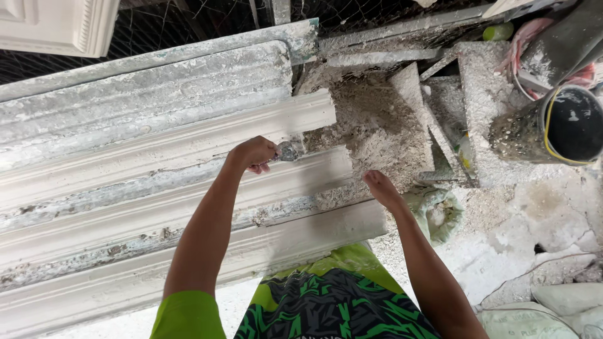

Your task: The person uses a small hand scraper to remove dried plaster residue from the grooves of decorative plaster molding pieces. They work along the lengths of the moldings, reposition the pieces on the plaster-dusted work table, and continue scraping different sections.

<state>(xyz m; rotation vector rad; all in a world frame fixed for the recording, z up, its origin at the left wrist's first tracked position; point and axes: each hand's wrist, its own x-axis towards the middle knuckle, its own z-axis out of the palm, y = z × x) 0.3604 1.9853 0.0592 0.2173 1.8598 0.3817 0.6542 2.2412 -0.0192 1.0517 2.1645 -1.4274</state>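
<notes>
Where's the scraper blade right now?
In the head view, the scraper sits in the left hand, left of centre, against the upper white moulding strip.

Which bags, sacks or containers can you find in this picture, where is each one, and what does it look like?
Open sack: on the floor beside the right hand, pale green, crumpled, powder inside.
Closed sacks: bottom right corner, pale greenish-white, lying flat.
Bucket: right edge, lying on its side, dark inside, yellow rim line, plaster-crusted.
No labels, signs or screens can be made out.
</notes>
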